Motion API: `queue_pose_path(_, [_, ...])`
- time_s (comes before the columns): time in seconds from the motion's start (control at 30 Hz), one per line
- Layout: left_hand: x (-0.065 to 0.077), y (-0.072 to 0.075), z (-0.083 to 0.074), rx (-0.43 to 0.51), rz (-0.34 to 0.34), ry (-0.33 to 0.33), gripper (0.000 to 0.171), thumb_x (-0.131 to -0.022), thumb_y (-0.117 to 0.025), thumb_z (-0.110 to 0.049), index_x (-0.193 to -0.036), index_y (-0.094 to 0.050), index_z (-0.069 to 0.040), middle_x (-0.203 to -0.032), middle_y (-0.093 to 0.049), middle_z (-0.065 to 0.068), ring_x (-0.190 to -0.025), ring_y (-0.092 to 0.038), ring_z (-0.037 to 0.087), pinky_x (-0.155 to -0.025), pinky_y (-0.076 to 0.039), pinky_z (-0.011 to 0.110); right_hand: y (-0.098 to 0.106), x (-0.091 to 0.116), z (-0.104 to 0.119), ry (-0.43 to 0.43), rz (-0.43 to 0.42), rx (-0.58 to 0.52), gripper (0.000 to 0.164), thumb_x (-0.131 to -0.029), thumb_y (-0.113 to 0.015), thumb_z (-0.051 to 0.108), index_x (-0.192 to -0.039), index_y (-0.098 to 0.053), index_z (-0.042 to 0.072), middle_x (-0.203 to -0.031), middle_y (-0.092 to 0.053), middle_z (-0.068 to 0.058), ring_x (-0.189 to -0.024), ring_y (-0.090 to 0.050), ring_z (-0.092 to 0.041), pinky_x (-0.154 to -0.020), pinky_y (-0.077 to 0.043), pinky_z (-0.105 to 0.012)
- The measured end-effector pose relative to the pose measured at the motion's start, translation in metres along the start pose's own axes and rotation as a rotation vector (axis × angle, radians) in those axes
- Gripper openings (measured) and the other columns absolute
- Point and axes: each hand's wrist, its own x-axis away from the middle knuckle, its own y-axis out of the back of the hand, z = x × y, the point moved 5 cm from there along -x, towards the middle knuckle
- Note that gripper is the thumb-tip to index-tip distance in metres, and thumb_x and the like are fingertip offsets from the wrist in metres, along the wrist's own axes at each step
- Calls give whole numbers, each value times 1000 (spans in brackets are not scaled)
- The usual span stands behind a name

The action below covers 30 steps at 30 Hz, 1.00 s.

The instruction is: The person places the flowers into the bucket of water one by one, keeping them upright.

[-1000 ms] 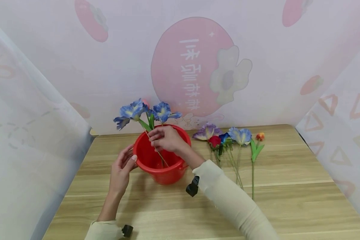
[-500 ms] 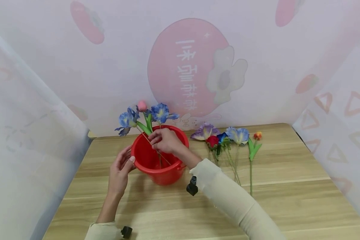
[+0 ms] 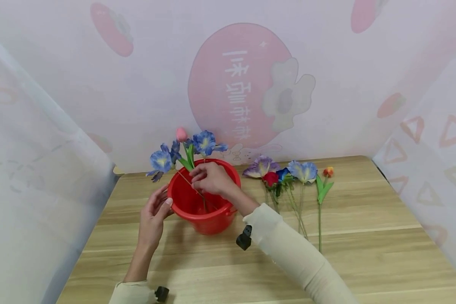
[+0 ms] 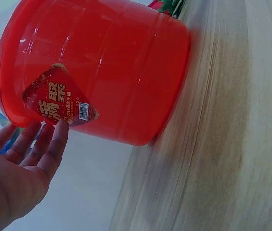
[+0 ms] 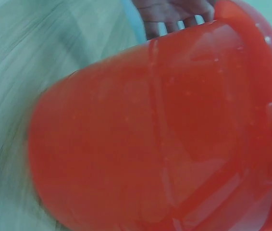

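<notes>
A red plastic bucket stands on the wooden table. My left hand rests against its left side, thumb at the rim. In the left wrist view, the left fingers lie fairly straight and spread on the outer wall by a label. Over the bucket's mouth, my right hand pinches the thin stem of a blue artificial iris, whose head leans out over the left rim. A pink tulip and another blue iris rise from the bucket. The right wrist view shows no right fingers.
Right of the bucket lie a purple flower, a red rose, a dark blue flower, a light blue iris and an orange tulip. A printed cloth wall backs the table.
The iris in my right hand has sunk and tipped further left, so the pink tulip shows more fully. My left hand and the bucket have barely moved.
</notes>
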Motion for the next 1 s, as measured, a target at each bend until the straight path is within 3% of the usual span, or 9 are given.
queue_pose_path(0.13, [0,0,0,-5,8,2,50,-112,-59,-22,-159,-50,-8,-146,-62,9,-121,-70,5,-89,-64,21,5,5,3,16,9,-44,33,-97,-79,10,-129,-75,9,-111,-78,-7,-101,-78,-27,-92,-67,-51])
queue_pose_path(0.4, [0,0,0,-16,6,5,50,-112,-59,-23,-159,-50,-9,-148,-61,13,-121,-70,6,-89,-64,21,24,20,9,64,3,-138,36,-99,-78,13,-133,-72,7,-119,-75,-12,-120,-73,-42,-82,-69,-37])
queue_pose_path(0.63, [0,0,0,-20,-1,8,50,-111,-60,-23,-159,-51,-9,-150,-60,17,-121,-70,7,-89,-64,21,52,43,12,73,-30,-219,35,-100,-76,12,-135,-70,9,-126,-73,-14,-114,-75,-30,-95,-67,-46])
queue_pose_path(0.87, [0,0,0,-9,3,6,50,-111,-60,-23,-159,-51,-9,-148,-61,14,-122,-70,10,-89,-64,22,84,61,3,84,-86,-264,40,-101,-75,14,-140,-67,9,-131,-71,-16,-125,-70,-39,-99,-64,-51])
queue_pose_path(1.0, [1,0,0,-4,4,3,50,-111,-60,-22,-158,-51,-8,-145,-63,9,-121,-70,9,-89,-64,22,103,75,-5,86,-126,-304,42,-101,-75,13,-142,-65,7,-135,-67,-19,-121,-71,-39,-97,-66,-48])
